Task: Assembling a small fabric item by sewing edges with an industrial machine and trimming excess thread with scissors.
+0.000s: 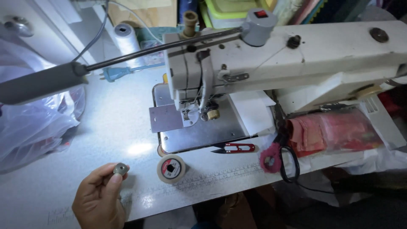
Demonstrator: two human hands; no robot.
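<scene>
At the lower left of the frame, a small grey bobbin is pinched between the fingertips of the left hand, whose fingers are curled about it above the table. Just to its right a white thread roll is laid flat. Further right, red snips and pink-handled scissors are seen. The sewing machine fills the upper centre and right. The right hand is not shown.

Sewing workshop, industrial sewing machine, thread cone, scissors, stacked red fabric
</scene>
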